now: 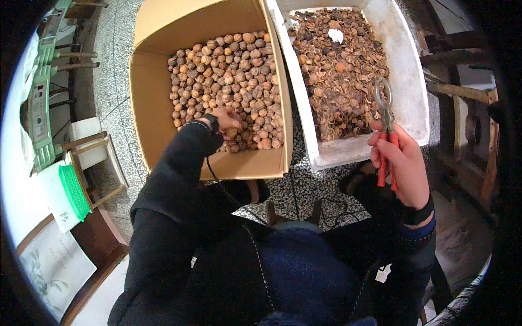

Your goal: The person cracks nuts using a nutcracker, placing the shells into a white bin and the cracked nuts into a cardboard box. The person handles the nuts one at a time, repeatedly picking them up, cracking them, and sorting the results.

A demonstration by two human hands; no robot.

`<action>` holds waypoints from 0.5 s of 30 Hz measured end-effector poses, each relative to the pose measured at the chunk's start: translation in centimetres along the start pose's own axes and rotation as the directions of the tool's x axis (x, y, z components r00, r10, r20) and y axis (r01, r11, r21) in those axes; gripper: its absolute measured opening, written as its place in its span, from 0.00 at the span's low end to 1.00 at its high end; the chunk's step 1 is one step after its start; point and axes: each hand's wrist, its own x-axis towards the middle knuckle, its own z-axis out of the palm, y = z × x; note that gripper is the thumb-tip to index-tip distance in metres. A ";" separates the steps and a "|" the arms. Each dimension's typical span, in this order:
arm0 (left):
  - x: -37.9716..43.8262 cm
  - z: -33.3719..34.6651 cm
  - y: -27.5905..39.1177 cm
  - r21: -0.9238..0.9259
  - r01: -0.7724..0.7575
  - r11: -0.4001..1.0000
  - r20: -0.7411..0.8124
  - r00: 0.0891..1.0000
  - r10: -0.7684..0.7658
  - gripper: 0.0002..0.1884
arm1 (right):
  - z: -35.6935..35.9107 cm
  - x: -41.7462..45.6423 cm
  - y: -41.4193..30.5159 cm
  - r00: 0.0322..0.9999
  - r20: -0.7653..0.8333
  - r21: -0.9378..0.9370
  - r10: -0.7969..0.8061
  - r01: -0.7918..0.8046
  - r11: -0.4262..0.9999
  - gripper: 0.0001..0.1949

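Note:
My left hand [226,120] reaches down among the whole walnuts [228,77] in a cardboard box [151,89]. Its fingers curl downward against the nuts near the box's front side; whether they grip one is hard to see. In my right hand [408,167] is a nutcracker [386,134] with red-covered handles and metal jaws. The jaws point away from me, over the right part of a white foam box [408,81]. Broken walnut shells [342,77] fill much of that box, and no nut shows between the jaws.
A white scrap [335,35] lies on the shells. The two boxes stand side by side on a speckled floor [116,61]. Leftward are a wooden frame [108,171], a green perforated basket [74,193] and a light-green plastic piece [40,118]. Wooden furniture [465,89] stands at right.

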 end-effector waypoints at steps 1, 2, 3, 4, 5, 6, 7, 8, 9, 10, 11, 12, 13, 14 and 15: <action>-1.5 -0.8 1.0 -0.223 -0.010 0.975 0.021 1.000 0.015 0.19 | -0.1 -0.1 0.4 1.000 -0.009 0.018 -0.015 0.015 1.000 0.16; -3.1 -1.7 2.1 -0.356 -0.001 0.934 0.049 0.999 0.020 0.13 | -0.2 -0.2 0.7 0.999 -0.016 0.036 -0.029 0.030 0.999 0.15; -4.7 -2.2 2.7 -0.407 -0.025 0.913 0.004 1.000 0.030 0.09 | -0.1 -0.3 0.9 0.999 -0.015 0.051 -0.047 0.048 0.998 0.14; -6.0 -3.1 2.8 -0.431 -0.077 0.899 -0.002 0.996 0.084 0.09 | -0.2 -0.3 0.9 0.998 0.000 0.031 -0.063 0.063 0.998 0.14; -7.0 -3.9 2.8 -0.455 -0.126 0.882 -0.009 0.991 0.137 0.08 | -0.1 -0.4 0.9 0.997 0.016 0.016 -0.076 0.076 0.997 0.13; -7.9 -4.1 2.6 -0.568 -0.151 0.809 -0.094 0.989 0.118 0.09 | 0.0 -0.3 0.9 0.995 0.037 0.001 -0.091 0.091 0.996 0.13; -9.8 -5.2 3.8 -0.587 -0.126 0.800 -0.003 0.988 0.154 0.11 | 0.0 -0.3 1.0 0.993 0.046 -0.015 -0.105 0.105 0.994 0.13; -11.0 -5.1 4.4 -0.727 -0.164 0.666 -0.034 0.978 0.204 0.12 | 0.1 -0.3 1.3 0.992 0.057 0.047 -0.110 0.108 0.993 0.13; -12.5 -4.9 4.9 -0.840 -0.196 0.506 -0.076 0.966 0.248 0.13 | 0.3 -0.5 1.1 0.991 0.075 0.075 -0.111 0.105 0.992 0.14; -14.2 -4.6 5.9 -0.869 -0.251 0.425 -0.155 0.957 0.247 0.14 | 0.6 -0.7 0.9 0.989 0.094 0.101 -0.112 0.102 0.990 0.15; -14.7 -5.2 5.8 -0.919 -0.268 0.290 -0.176 0.935 0.307 0.14 | 0.7 -0.8 0.7 0.987 0.115 0.127 -0.112 0.098 0.987 0.16; -15.7 -5.5 6.1 -0.942 -0.283 0.182 -0.193 0.896 0.400 0.14 | 0.7 -0.4 0.8 0.975 0.178 0.177 -0.136 0.104 0.979 0.17; -16.7 -5.9 6.3 -0.955 -0.286 0.072 -0.217 0.847 0.486 0.14 | 0.9 -0.3 0.9 0.968 0.202 0.205 -0.150 0.108 0.973 0.18; -17.3 -6.5 6.3 -0.962 -0.271 -0.040 -0.239 0.759 0.606 0.17 | 1.4 -0.4 0.8 0.960 0.227 0.232 -0.164 0.110 0.967 0.19; -18.7 -5.9 7.8 -0.967 -0.205 -0.150 -0.252 0.698 0.670 0.21 | 1.6 -0.6 0.6 0.955 0.235 0.258 -0.181 0.118 0.959 0.19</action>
